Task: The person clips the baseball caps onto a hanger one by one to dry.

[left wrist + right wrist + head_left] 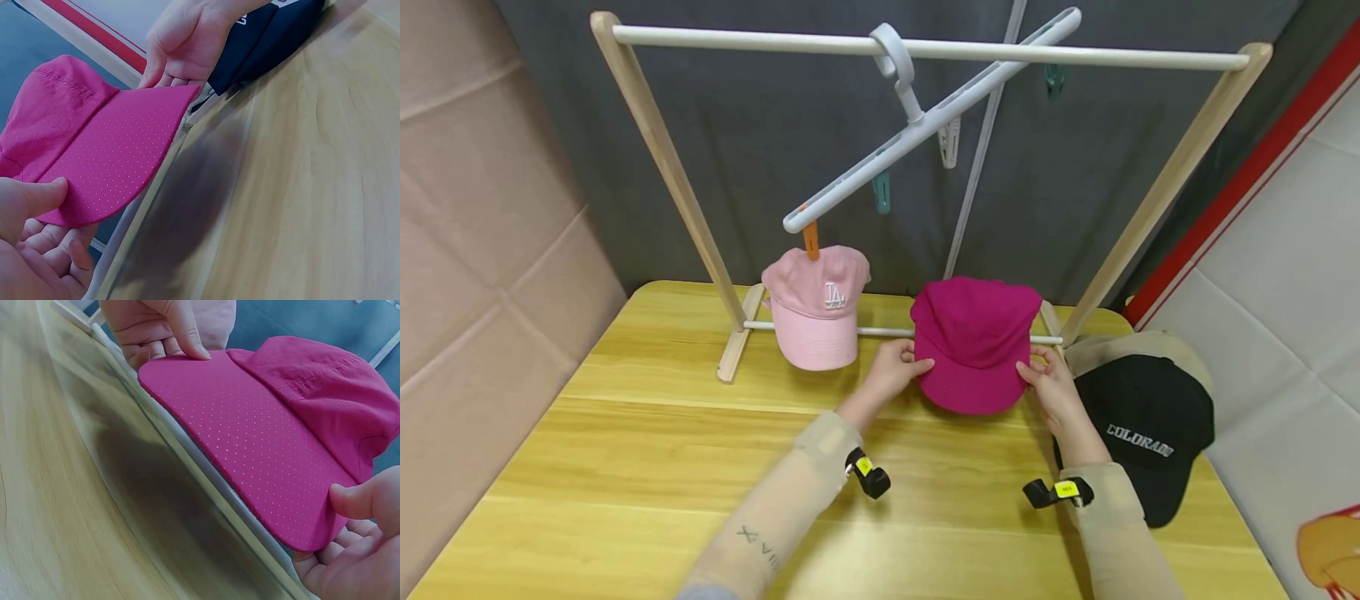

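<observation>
Both hands hold a magenta cap (977, 333) by its brim, above the back part of the table. My left hand (893, 369) pinches the brim's left side, thumb on top and fingers beneath. On the opposite side my right hand (1051, 385) pinches the brim the same way. Small pale dots cover the brim (119, 150) in the left wrist view. To the left, a pink cap (816, 308) with white LA letters hangs from an orange clip (810, 240) on the white hanger (925, 125). The magenta cap stands apart from the hanger.
The hanger hooks over the top rod (760, 40) of a wooden rack (662, 158). Teal clips (882, 192) and a white clip (949, 142) hang from it. A black Colorado cap (1142, 433) overlaps a beige cap (1176, 357) at the right. A lower rod (883, 332) spans the rack.
</observation>
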Motion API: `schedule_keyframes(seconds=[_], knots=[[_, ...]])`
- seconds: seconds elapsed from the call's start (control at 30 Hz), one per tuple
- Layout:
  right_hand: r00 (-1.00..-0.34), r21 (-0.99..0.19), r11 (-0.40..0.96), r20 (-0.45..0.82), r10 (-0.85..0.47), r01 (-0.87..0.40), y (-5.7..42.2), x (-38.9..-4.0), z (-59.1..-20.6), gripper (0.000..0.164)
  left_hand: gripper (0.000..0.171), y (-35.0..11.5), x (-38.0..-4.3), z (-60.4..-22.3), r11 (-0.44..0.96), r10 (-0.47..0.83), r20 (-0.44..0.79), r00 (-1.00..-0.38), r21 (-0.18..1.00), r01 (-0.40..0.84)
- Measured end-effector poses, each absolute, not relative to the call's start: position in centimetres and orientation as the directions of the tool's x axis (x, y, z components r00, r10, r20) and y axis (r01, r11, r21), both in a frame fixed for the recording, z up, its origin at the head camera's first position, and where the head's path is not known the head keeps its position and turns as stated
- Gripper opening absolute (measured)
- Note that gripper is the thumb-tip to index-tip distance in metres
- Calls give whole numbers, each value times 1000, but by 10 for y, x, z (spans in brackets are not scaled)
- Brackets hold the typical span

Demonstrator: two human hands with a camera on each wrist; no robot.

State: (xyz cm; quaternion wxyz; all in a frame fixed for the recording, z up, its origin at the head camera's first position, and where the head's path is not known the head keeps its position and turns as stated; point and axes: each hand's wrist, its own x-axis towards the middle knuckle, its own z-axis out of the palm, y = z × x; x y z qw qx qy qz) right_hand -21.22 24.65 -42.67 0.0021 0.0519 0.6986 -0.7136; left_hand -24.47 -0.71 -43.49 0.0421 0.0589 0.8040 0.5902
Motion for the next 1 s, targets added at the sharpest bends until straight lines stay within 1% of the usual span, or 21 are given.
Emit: schedule_keyframes(seconds=[0.2,0.43,0.67,0.73,0.8,0.9,0.97,1.0], knots=[[-996,-994,-90,-72,52,67,243,-212,-425,22,17,-12,-243,-430,307,153,34,-988,948,80],[-997,-990,-132,-59,44,53,236,-213,-420,23,14,-19,-243,-426,283,156,64,-986,953,106],[-997,-980,-189,-68,40,59,230,-215,-419,22,14,-24,-241,-423,282,166,58,-984,954,103],[-997,-980,-192,-69,41,60,230,-215,-419,23,14,-25,-240,-421,281,168,51,-984,955,98],[-997,-981,-187,-65,35,57,229,-216,-418,30,14,-26,-239,-419,281,168,50,-985,955,96],[-999,-982,-185,-40,21,36,228,-215,-418,39,12,-27,-238,-416,268,170,54,-984,958,99],[-1000,-982,-189,-4,8,2,228,-215,-418,37,12,-27,-237,-414,259,171,60,-983,960,104],[-999,-967,-254,34,-17,-29,232,-219,-425,33,12,-28,-237,-413,251,174,63,-983,962,106]])
